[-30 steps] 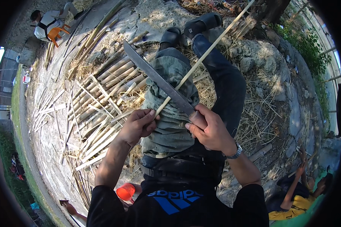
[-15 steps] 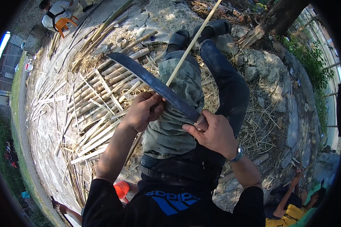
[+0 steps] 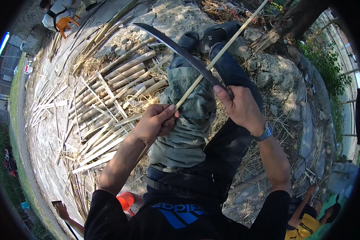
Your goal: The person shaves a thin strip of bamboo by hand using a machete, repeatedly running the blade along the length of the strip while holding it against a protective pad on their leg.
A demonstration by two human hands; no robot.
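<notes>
So the pale thin strip (image 3: pixel 194 83) slanted over the cloth-covered left leg (image 3: pixel 186 108), its near end in the left hand (image 3: pixel 161 121) and the far end sticking out past the dark shoes (image 3: pixel 222 34). That left hand was closed in a pinch, thumb pressing the strip onto curled fingers. The right hand (image 3: pixel 242 108) was wrapped round the grip of a long curved machete (image 3: pixel 194 61), blade crossing the strip a bit beyond the pinch. Couldn't tell if the edge was biting, tbh.

What bugged me: only a short bare stretch of strip separated blade and left thumb. If the edge skidded on a knot and came back towards the body, those fingers were first in line, I reckon. Too much downward push could've gone through into the cloth and leg, and the long loose end might've twisted if it snagged.

Further out, loose straw (image 3: pixel 272 132) lay right of the legs, bamboo poles (image 3: pixel 126 76) and split pieces (image 3: pixel 100 154) left, a red bucket (image 3: pixel 125 201) by the left sleeve (image 3: pixel 106 216), and someone sat on an orange chair (image 3: pixel 68 25) well away
</notes>
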